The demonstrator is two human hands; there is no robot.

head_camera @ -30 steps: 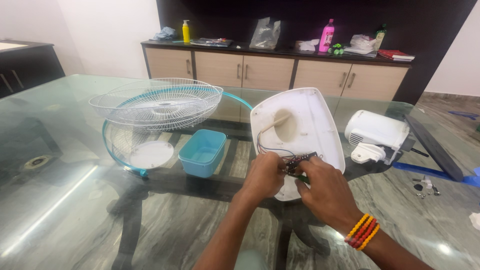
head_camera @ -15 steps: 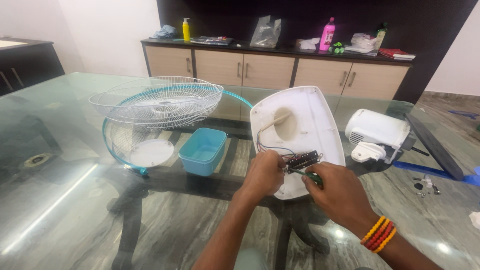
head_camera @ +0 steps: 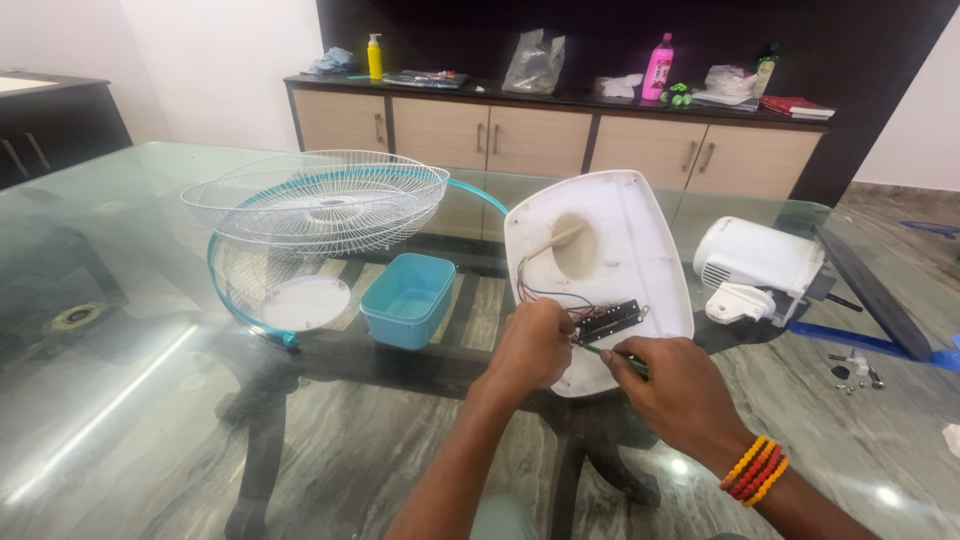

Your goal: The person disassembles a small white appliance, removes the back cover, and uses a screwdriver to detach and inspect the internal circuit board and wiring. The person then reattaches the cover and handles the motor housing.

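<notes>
Switch board (head_camera: 608, 321) on white fan base (head_camera: 640, 250): left hand (head_camera: 530, 345) pinches wires steady, right hand (head_camera: 675, 385) grips green screwdriver (head_camera: 612, 356); keep tip square.
</notes>
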